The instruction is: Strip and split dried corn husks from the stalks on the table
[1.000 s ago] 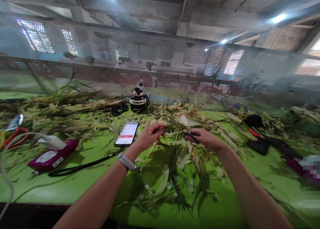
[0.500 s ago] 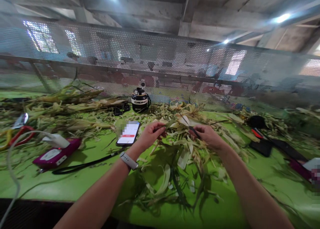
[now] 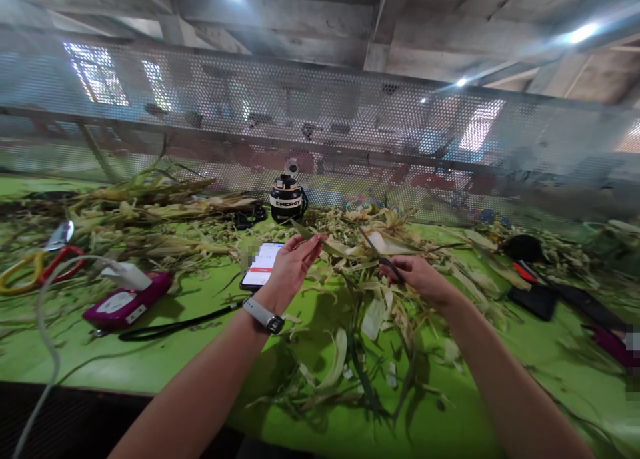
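Note:
My left hand (image 3: 295,262), wearing a grey-banded watch, is closed with fingertips pinched on a strip of corn husk (image 3: 336,247). In my right hand (image 3: 413,272) is a slim, dark-handled pointed tool (image 3: 391,267); its thin tip points up and left across a pale husk, and its exact kind is unclear. Loose husk strips (image 3: 374,317) lie on the green table (image 3: 200,365) between my forearms. Just behind my left hand a phone (image 3: 260,267) with a lit screen lies partly covered by it.
A black bottle (image 3: 287,199) marked ENERGY stands by the perforated metal screen (image 3: 340,132). Red-and-yellow-handled scissors (image 3: 60,262) and a purple power block (image 3: 129,303) with a white plug and cable sit left. Corn leaves (image 3: 165,212) are heaped behind. A black flat object (image 3: 533,301) lies right.
My left hand has turned palm upward and lifted slightly, now covering part of the phone. My right hand keeps the dark-handled tool in nearly the same place. The view has shifted slightly left.

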Tool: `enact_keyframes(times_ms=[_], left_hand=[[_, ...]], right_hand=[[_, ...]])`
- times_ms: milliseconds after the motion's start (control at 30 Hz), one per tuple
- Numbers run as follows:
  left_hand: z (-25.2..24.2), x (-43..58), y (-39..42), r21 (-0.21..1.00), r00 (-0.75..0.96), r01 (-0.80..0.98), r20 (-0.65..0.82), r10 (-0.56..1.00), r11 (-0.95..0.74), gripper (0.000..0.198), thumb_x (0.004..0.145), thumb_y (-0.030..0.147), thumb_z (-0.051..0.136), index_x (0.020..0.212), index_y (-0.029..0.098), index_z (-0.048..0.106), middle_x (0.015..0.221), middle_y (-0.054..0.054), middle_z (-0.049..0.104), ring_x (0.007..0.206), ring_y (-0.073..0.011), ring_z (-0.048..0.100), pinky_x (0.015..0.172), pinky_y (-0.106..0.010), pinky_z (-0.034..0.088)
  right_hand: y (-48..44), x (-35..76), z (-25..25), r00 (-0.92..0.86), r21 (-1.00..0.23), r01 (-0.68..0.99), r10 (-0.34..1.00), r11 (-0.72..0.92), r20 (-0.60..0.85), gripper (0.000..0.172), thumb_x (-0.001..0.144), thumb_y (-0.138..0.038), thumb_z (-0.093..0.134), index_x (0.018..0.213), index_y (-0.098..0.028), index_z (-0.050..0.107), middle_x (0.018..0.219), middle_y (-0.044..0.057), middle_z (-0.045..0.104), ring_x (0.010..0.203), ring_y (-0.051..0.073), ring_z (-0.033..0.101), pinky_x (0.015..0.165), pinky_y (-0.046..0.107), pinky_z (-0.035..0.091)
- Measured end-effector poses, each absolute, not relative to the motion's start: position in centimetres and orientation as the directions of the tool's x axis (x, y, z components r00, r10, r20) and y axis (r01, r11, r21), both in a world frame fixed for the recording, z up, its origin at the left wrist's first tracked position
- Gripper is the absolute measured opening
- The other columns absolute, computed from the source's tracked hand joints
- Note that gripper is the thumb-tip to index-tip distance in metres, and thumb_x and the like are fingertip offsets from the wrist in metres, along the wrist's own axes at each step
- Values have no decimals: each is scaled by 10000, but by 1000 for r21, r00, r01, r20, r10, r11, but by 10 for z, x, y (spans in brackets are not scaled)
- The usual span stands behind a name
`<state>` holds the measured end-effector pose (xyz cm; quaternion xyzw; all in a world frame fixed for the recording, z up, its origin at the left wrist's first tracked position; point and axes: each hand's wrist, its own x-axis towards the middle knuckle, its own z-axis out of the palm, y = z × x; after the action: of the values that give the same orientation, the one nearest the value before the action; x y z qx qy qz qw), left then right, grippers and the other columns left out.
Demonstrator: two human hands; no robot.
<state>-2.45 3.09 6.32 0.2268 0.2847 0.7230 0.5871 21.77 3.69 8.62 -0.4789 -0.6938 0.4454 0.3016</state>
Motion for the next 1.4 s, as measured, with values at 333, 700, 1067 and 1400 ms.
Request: enact_keyframes(times_ms=[333,700,1067,1400], left_hand=[[65,-24,35,652,-439,-728,-207,874,-210,243,799,100,602,610,161,464,543,42,631,460,-44,593,546,-142,536],[63,-4,25,622,-386,-766,-240,891,-164,252,792,44,578,588,169,501,559,42,636,536,-56,626,649,-159,547],[57,14,9,669,-273,-736,-160,949,-99,80,695,74,699,706,113,630,736,-47,710,751,-149,697,652,-194,555],[59,16,7,650,-272,-753,-164,948,-104,92,712,77,672,632,83,629,717,-81,713,770,-165,698,731,-239,560]], right_hand=[[21,209,91,-644,-894,416,748,167,-159,478,683,-640,602,770,-171,611,666,14,611,574,115,482,542,240,376],[19,181,71,-509,-885,429,858,182,-70,501,680,-678,559,698,-180,504,654,-3,522,586,116,451,537,246,378],[18,178,65,-458,-859,460,889,225,-13,484,723,-666,520,701,-183,493,623,-26,483,552,101,407,515,236,319],[15,176,70,-418,-871,438,908,222,21,518,718,-694,495,682,-178,514,644,-5,521,563,105,415,525,239,341]])
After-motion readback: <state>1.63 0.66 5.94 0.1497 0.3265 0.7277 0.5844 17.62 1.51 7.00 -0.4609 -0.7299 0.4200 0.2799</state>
